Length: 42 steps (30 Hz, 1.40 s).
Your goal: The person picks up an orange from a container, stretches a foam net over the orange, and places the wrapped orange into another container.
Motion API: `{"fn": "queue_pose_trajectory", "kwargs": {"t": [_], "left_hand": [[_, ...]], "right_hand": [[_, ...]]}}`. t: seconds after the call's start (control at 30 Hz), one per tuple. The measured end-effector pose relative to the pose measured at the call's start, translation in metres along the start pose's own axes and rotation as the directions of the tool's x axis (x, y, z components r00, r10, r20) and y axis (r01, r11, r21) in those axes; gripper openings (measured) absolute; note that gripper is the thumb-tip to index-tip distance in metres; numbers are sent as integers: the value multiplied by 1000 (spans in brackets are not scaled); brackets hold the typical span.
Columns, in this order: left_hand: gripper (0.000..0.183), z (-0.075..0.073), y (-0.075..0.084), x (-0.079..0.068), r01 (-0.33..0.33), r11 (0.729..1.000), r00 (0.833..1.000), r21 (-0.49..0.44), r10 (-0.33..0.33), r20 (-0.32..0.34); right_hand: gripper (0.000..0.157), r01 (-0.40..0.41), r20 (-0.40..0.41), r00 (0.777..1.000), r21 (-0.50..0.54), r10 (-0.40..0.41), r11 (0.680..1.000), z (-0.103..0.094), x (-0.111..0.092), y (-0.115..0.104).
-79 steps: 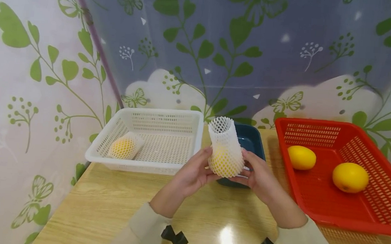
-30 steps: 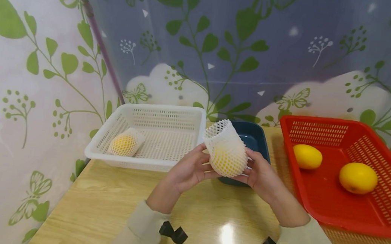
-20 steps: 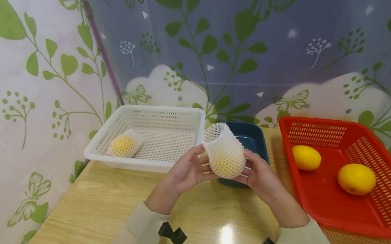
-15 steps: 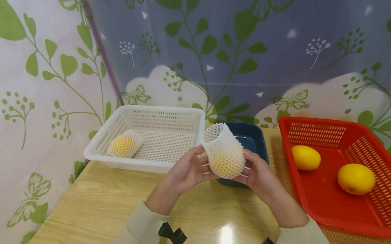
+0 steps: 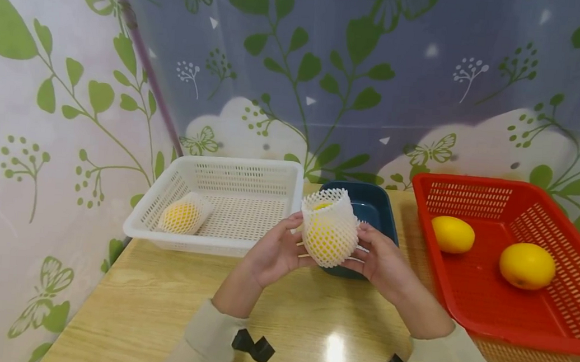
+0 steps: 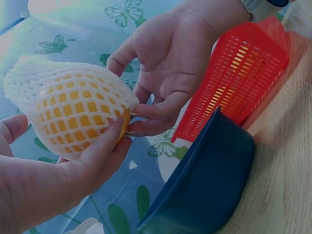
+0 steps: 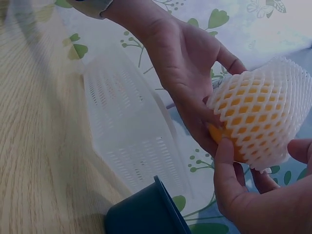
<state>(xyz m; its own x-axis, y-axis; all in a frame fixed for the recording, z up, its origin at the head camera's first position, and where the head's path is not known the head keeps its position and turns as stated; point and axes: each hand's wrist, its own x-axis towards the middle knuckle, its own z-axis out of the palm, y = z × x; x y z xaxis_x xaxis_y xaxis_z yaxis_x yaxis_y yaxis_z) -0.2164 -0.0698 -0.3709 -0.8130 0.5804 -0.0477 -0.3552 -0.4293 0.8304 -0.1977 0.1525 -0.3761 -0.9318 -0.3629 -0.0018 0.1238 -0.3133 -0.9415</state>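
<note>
Between both hands, above the table, is a yellow oval fruit (image 5: 327, 237) in a white foam net sleeve (image 6: 73, 105). The sleeve's open mouth (image 5: 326, 197) points up, and a bit of yellow shows inside it. My left hand (image 5: 272, 252) holds the fruit from the left with thumb and fingers, my right hand (image 5: 382, 263) from the right. The wrist views show fingertips of both hands meeting at the fruit's lower end (image 7: 234, 144), where bare yellow skin pokes out of the net. Some fingers are hidden behind the fruit.
On the left stands a white basket (image 5: 210, 243) holding another netted fruit (image 5: 181, 215). A dark blue bin (image 5: 381, 210) sits behind my hands. At right, a red basket (image 5: 483, 306) holds two bare yellow fruits (image 5: 526, 266). All stand on a wooden table (image 5: 160, 301) before a patterned curtain.
The sleeve, tall and upright at first, tipped left and now faces me more, its mouth lower and wider with yellow showing inside. Both hands keep hold of the fruit.
</note>
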Motion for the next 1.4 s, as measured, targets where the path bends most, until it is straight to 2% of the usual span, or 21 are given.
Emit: {"fn": "queue_pose_trajectory", "kwargs": {"t": [0.13, 0.3, 0.57, 0.83, 1.1, 1.4], "left_hand": [[53, 0, 0, 0, -1, 1000, 1000, 11, 1, -1], [52, -1, -1, 1, -7, 999, 1000, 42, 7, -5], [53, 0, -5, 4, 9, 999, 1000, 48, -8, -10], [52, 1, -4, 4, 0, 999, 1000, 43, 1, -17], [52, -1, -3, 4, -17, 997, 1000, 77, 18, -13], [45, -1, -4, 3, 7, 1000, 1000, -4, -7, -19]], "right_hand": [[21, -7, 7, 1000, 1, 7, 1000, 1, 1, 1], [30, -25, 24, 999, -11, 25, 1000, 2, 3, 2], [37, -45, 1, 999, -1, 45, 999, 0, 3, -1], [27, -29, 30, 999, -10, 29, 1000, 1, 5, -2], [47, -58, -3, 998, -35, 58, 998, 3, 7, -1], [30, -30, 15, 999, -4, 30, 1000, 1, 4, 1]]}}
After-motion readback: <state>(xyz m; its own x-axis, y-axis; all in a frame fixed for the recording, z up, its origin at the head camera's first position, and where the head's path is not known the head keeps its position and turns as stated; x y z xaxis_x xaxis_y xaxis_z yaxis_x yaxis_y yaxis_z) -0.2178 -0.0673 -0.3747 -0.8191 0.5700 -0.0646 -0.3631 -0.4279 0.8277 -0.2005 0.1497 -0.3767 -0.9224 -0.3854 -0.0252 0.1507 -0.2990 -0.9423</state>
